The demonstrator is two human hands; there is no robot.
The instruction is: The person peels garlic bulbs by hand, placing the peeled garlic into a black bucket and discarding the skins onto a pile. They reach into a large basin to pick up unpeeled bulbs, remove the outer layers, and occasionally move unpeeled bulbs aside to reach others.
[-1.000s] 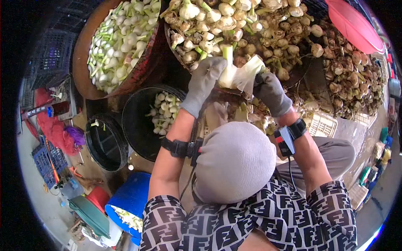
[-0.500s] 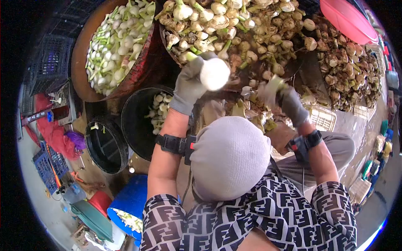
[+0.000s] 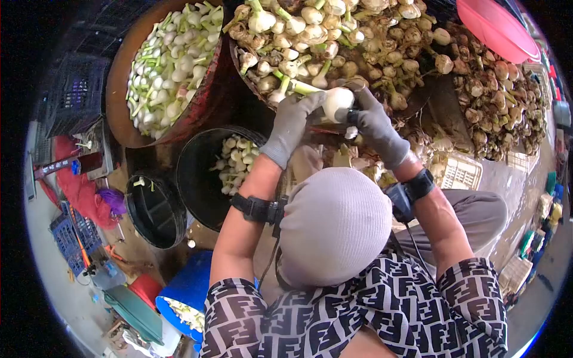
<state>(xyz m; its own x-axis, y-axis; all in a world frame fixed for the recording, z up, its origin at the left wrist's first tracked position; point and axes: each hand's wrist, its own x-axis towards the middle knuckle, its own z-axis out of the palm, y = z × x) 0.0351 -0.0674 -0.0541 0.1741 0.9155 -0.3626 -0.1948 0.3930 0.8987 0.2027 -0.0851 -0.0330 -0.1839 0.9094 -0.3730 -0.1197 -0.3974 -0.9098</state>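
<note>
A white, peeled fresh garlic bulb (image 3: 338, 104) with a green stem is held between my two gloved hands, over the front edge of a heap of unpeeled garlic (image 3: 316, 33). My left hand (image 3: 293, 126) is closed, its fingers pinching the stem side of the bulb. From the other side my right hand (image 3: 380, 128) closes around the bulb, fingers over its far side. A small dark piece (image 3: 348, 116) shows at the right thumb; whether it is a tool or part of the glove I cannot make out. A small whitish bit hangs just below it.
A rusty drum (image 3: 119, 101) of peeled garlic stands at the upper left. Nearer are a black bucket (image 3: 194, 179) with bulbs, a black tub (image 3: 149, 230) and a blue barrel (image 3: 191, 271). Browner garlic (image 3: 501, 95) and a pink basin (image 3: 498, 30) are at the right.
My left hand has moved right with the bulb. My right hand has come left and up to the bulb; the blurred leafy piece it had is no longer in it.
</note>
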